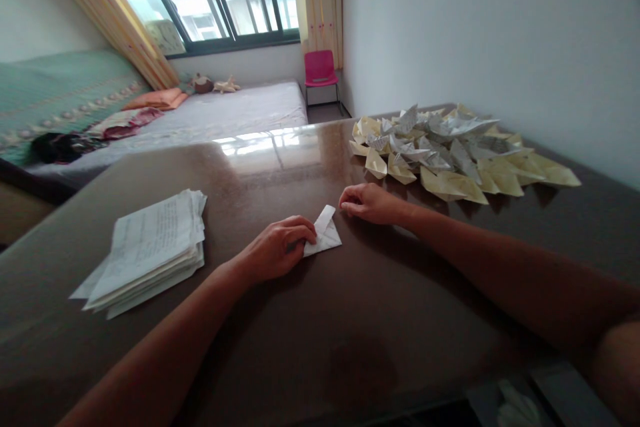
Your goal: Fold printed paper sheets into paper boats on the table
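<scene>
A small piece of white paper (330,237), folded into a compact shape with one narrow flap sticking up, lies on the dark brown table (280,347). My left hand (280,247) grips its left side, fingers bent over the edge and pressing it near the tabletop. Just to the right, my right hand (369,203) rests close to the table with its fingers curled in. A small gap separates it from the folded paper, and nothing shows between its fingers.
A stack of printed sheets (150,240) lies on the left. A heap of folded paper boats (450,153), white and yellowish, covers the far right by the wall. Beyond the table are a bed (250,103) and a pink chair (321,69).
</scene>
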The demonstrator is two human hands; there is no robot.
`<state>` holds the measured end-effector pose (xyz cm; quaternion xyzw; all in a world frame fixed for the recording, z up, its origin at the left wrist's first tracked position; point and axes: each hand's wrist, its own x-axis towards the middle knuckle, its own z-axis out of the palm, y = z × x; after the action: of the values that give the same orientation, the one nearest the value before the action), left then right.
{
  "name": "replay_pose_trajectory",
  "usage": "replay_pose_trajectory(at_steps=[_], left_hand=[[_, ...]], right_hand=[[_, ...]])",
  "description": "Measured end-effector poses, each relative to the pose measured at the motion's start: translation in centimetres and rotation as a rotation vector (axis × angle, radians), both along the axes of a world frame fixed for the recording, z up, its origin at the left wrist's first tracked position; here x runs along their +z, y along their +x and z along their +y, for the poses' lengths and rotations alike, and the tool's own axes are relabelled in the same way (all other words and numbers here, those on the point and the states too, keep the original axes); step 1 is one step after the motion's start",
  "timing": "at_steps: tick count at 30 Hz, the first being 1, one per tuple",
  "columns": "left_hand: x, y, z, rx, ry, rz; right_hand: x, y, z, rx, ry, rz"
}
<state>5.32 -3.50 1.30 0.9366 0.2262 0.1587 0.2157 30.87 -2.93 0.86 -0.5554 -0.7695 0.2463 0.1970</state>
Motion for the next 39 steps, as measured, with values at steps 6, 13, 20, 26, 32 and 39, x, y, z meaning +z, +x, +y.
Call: replay_pose_trajectory(at_steps=[6, 13, 20, 26, 32, 39], left_hand=[[0.8, 0.2, 0.2, 0.069, -0.072, 0.048], [-1.0, 1.7, 0.0, 0.238, 0.266, 0.170], [-1.2, 3.8, -1.3, 0.409, 0.433, 0.313], [-1.0, 3.9, -1.6, 0.402, 0.492, 0.395], [-1.1, 3.9, -2.1, 0.372, 0.586, 0.504], [-1.3, 3.8, -1.9, 0.399, 0.548, 0.458]], right_hand=[[-0.6, -0.8, 0.1, 0.003, 0.077, -0.034], [-1.0, -1.0, 0.4, -0.008, 0.088, -0.087], [-0.9, -0.9, 0.8, -0.006, 0.006, -0.056], [-0.6, -0.5, 0.7, 0.021, 0.010, 0.008], [-0.7, -0.5, 0.6, -0.028, 0.043, -0.054], [-1.1, -0.3, 1.0, 0.006, -0.161, 0.119]])
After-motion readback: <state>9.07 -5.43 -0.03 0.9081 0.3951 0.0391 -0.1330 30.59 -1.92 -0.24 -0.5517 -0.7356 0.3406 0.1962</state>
